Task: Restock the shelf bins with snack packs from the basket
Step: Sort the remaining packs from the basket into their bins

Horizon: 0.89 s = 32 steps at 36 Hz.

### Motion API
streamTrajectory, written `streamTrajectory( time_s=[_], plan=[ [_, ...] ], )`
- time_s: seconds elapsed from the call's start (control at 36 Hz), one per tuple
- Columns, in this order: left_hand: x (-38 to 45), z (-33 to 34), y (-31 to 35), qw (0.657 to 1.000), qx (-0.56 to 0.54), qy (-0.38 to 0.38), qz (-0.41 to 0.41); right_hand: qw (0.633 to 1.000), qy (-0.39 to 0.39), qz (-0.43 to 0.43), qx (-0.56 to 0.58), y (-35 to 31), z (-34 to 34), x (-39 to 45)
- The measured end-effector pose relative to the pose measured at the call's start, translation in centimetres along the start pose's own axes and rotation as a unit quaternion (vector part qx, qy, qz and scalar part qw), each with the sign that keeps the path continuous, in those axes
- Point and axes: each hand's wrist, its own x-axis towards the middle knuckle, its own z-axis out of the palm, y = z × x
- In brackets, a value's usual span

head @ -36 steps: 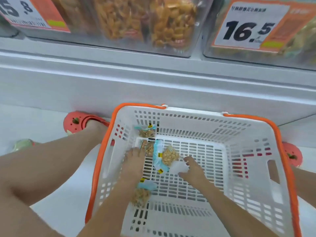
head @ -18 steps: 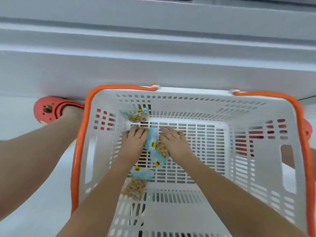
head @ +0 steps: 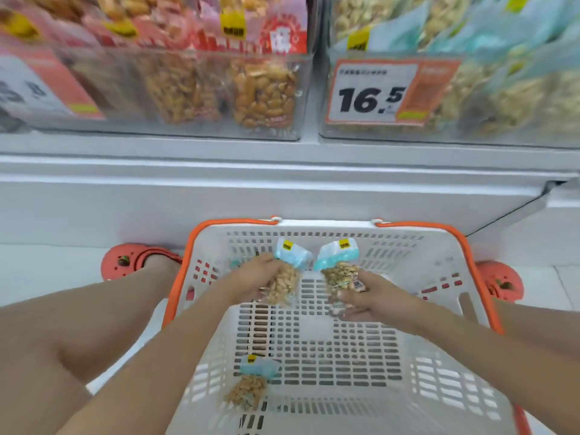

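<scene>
A white basket with an orange rim (head: 439, 246) stands on the floor below the shelf. My left hand (head: 251, 277) grips a clear nut pack with a light-blue top (head: 287, 277), lifted above the basket floor. My right hand (head: 361, 301) holds a second such pack (head: 339, 265) beside it. Another blue-topped pack (head: 251, 381) lies on the basket floor near its left wall. A further pack is partly hidden behind my left hand. On the shelf, the right clear bin (head: 470, 89) holds several blue-topped packs; the left bin (head: 188, 89) holds red-topped nut packs.
A price card reading 16.5 (head: 386, 92) hangs on the right bin's front. The white shelf ledge (head: 282, 171) juts out above the basket. My knees and orange clogs (head: 131, 262) flank the basket on the pale floor.
Both hands have closed on packs and lifted them off the basket floor. The view has tilted up, bringing the shelf bins into sight.
</scene>
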Motion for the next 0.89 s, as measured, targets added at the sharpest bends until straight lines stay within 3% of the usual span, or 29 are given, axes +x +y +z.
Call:
streamTrajectory(
  time_s=[0.08, 0.14, 0.19, 0.33, 0.61, 0.72, 0.89],
  plan=[
    [-2.6, 0.0, 3.6, 0.997, -0.011, -0.055, 0.050, 0.999, -0.011, -0.031, -0.028, -4.0, -0.2, -4.0],
    [-4.7, 0.3, 6.3, 0.993, -0.018, -0.030, 0.111, 0.997, 0.005, -0.070, -0.039, -6.6, -0.2, -6.7],
    [-7.3, 0.6, 9.0, 0.985, -0.044, -0.007, 0.165, 0.994, 0.022, -0.107, -0.007, -8.9, -0.5, -9.2],
    [-12.1, 1.6, 14.7, 0.952, -0.136, -0.047, 0.269, 0.977, 0.024, -0.177, 0.117, -13.7, -1.6, -14.0],
    [-12.9, 3.3, 16.5, 0.939, -0.178, -0.052, 0.289, 0.961, 0.027, -0.234, 0.142, -16.4, -1.6, -15.5],
    [-12.3, 4.4, 17.2, 0.938, -0.198, -0.047, 0.281, 0.961, -0.046, -0.252, 0.108, -17.0, -0.2, -14.7],
    [-11.6, 5.6, 17.5, 0.937, -0.206, -0.042, 0.281, 0.964, -0.018, -0.233, 0.124, -17.0, 0.0, -13.3]
  ],
)
